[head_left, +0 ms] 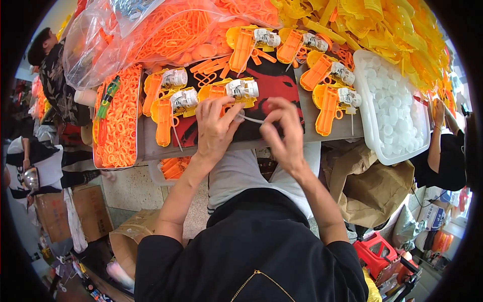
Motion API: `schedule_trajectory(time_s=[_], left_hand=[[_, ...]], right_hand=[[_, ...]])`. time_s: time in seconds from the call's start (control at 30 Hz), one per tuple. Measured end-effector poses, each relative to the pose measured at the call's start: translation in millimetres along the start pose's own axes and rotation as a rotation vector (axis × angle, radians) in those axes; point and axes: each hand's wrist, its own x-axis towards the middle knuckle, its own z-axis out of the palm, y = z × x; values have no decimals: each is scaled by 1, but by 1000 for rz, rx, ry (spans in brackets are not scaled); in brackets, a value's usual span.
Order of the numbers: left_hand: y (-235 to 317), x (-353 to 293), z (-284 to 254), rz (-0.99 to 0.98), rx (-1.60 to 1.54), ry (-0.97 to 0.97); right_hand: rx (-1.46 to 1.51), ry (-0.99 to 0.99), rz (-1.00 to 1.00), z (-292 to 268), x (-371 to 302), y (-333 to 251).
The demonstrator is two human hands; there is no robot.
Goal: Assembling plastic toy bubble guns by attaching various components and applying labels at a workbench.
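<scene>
My left hand (216, 123) is closed on the near edge of a toy gun half (217, 91), an orange and yellow shell with a white cylinder part (242, 88) on it. Its fingers hide the gun's handle. A thin pale strip (251, 119) runs from under those fingers to my right hand (286, 132). That hand is a little blurred, its thumb and fingertips closed at the strip's end. Two similar toy guns (163, 121) lie to the left, and several more (327, 108) lie to the right and farther back.
A tray (137, 151) of small orange rings stands at the left. On the right is a white bin (371, 136) of translucent caps. Orange parts in clear bags (171, 35) and yellow shells (402, 45) are heaped behind. Brown paper bag (372, 189) below right; other people at both sides.
</scene>
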Motion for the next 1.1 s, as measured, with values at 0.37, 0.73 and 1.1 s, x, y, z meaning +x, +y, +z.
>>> schedule_trajectory(time_s=[0.37, 0.73, 1.1], left_hand=[[12, -5, -8, 26, 87, 63], [18, 7, -21, -272, -682, -245], [13, 30, 1, 289, -84, -75]], right_hand=[[-340, -387, 62, 23, 84, 36], [-459, -474, 176, -13, 89, 19], [-537, -537, 175, -12, 94, 24]])
